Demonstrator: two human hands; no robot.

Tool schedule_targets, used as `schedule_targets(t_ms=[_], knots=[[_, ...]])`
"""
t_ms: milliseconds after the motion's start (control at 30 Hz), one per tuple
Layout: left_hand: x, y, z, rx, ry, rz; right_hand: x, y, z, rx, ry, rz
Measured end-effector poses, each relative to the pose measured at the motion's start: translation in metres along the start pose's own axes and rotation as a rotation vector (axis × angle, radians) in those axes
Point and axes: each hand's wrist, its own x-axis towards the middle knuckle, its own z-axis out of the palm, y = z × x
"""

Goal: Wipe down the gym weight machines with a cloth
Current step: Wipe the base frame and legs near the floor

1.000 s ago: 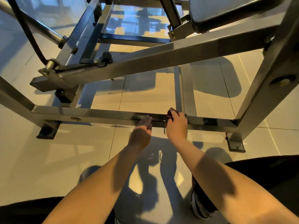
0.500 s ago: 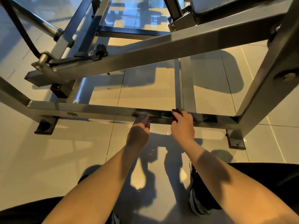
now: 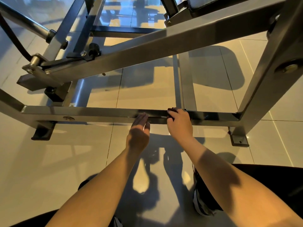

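Observation:
A grey steel weight machine frame fills the view; its low horizontal base bar (image 3: 98, 113) runs left to right just above the floor. My right hand (image 3: 179, 123) grips a dark cloth (image 3: 171, 110) and presses it onto the top of that bar, where only a small dark edge of the cloth shows past the fingers. My left hand (image 3: 139, 130) lies beside it to the left, fingers straight, fingertips touching the bar's front face.
A diagonal beam (image 3: 147, 46) crosses above the bar, and an upright post (image 3: 262, 76) stands at the right on a floor plate (image 3: 238, 140). A black foot (image 3: 41, 133) sits at the left. A black cable (image 3: 14, 41) hangs upper left. Glossy floor tiles (image 3: 57, 169) lie all round.
My right hand with the cloth has slid a little to the right along the base bar. The left hand stays at nearly the same spot on the bar.

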Motion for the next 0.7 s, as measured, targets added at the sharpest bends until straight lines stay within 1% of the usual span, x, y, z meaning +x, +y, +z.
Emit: schedule_targets(t_ms=[33, 67, 200, 267, 333, 367, 433, 500, 533, 567, 667, 700], knots=[[0.001, 0.0, 0.0, -0.003, 0.005, -0.005, -0.001, -0.003, 0.004, -0.009, 0.02, 0.0], [0.002, 0.0, 0.0, -0.006, 0.011, -0.006, -0.002, -0.01, 0.008, -0.01, 0.006, -0.022], [0.004, -0.003, 0.004, 0.004, 0.024, 0.0, -0.009, -0.029, 0.029, 0.06, -0.182, -0.203], [0.004, -0.004, 0.005, 0.006, 0.03, 0.003, -0.008, -0.022, 0.03, 0.059, -0.208, -0.262], [0.002, -0.003, 0.004, -0.021, 0.047, 0.01, -0.004, -0.01, 0.022, -0.007, -0.167, -0.264], [0.002, -0.002, 0.003, -0.031, 0.048, 0.008, -0.003, -0.003, 0.015, -0.019, -0.111, -0.235], [0.0, -0.001, 0.003, -0.044, 0.029, 0.009, -0.003, 0.006, 0.008, -0.047, 0.003, -0.117], [-0.001, -0.001, 0.002, -0.047, 0.018, 0.011, -0.006, -0.002, 0.009, -0.078, 0.052, -0.048], [0.0, -0.001, 0.002, -0.051, 0.017, 0.004, -0.006, -0.01, 0.014, -0.105, 0.019, -0.06], [0.0, -0.001, 0.003, -0.056, 0.016, -0.004, -0.006, -0.018, 0.021, -0.082, -0.029, -0.092], [0.001, 0.001, 0.004, -0.062, 0.011, -0.018, -0.008, -0.034, 0.039, 0.076, -0.214, -0.126], [0.001, 0.001, 0.004, -0.061, 0.01, -0.016, -0.009, -0.035, 0.038, 0.105, -0.238, -0.165]])
